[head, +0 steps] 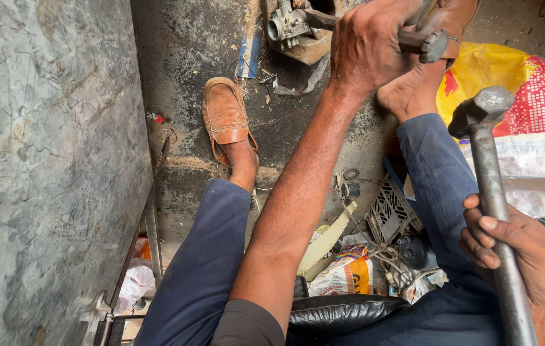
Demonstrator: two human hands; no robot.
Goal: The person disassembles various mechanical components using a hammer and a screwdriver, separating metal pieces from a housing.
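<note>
Head view: left hand [368, 45], top centre, is clenched around a dark steel rod [423, 42] that lies roughly level, its blunt end pointing right, its far end towards the grey metal carburettor [287, 24]. Right hand [522, 256], lower right, grips the grey metal hammer [485, 138]; its handle runs up-frame, head just below-right of the rod's end.

hammer [490, 192] right of carburettor [287, 24]

Steel hammer [494, 192] raised upright, dark metal rod [413, 40] lying level
</note>
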